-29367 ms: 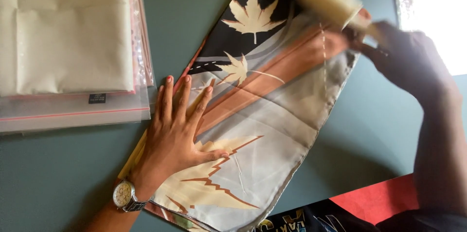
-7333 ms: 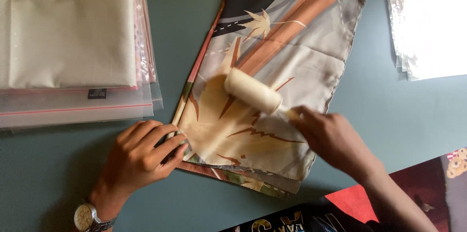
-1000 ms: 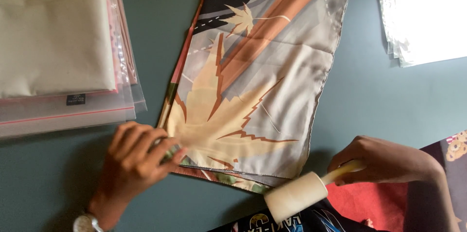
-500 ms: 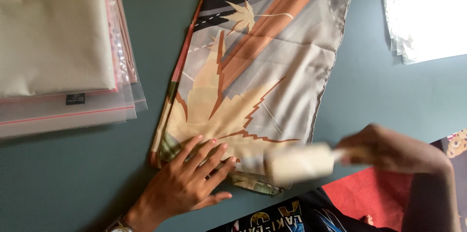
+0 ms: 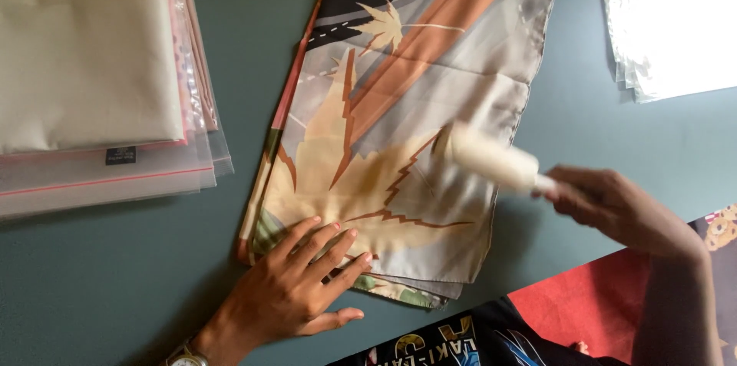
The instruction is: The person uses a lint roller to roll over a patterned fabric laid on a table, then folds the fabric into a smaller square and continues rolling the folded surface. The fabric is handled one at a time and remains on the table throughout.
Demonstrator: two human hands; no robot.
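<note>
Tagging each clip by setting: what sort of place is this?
Probably a packing or garment-finishing table. A folded leaf-print scarf lies on a teal table, a lint roller over it, beside bagged cloth and clear empty bags.

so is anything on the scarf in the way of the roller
Nothing visible. The lint roller in the right hand sits over bare scarf; the left hand presses flat only on the near corner, apart from the roller.
</note>
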